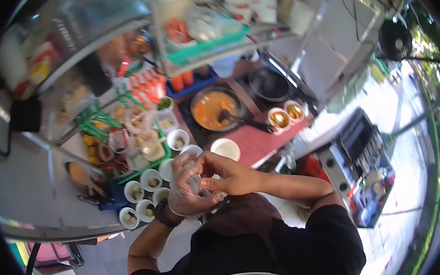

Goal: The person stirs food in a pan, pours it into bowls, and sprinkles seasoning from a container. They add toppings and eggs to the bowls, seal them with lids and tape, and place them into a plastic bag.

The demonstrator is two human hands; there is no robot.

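Note:
My left hand (187,191) wears a clear plastic glove, with a black band on its wrist. Its fingers curl around something clear that I cannot make out. Bare, my right hand (230,175) meets it from the right, thumb and fingers closed at the gloved palm on something too small to name. Just above the hands stands a white bowl (226,149). White cups with small pieces inside, one of them a front cup (129,218), stand left of and below my left hand.
A pan of orange-brown food (205,109) with a dark ladle sits on the stove beside a black pan (268,84). Two filled cups (279,119) stand right of it. A green tray (166,151) of bagged ingredients is at the left; shelves rise beyond.

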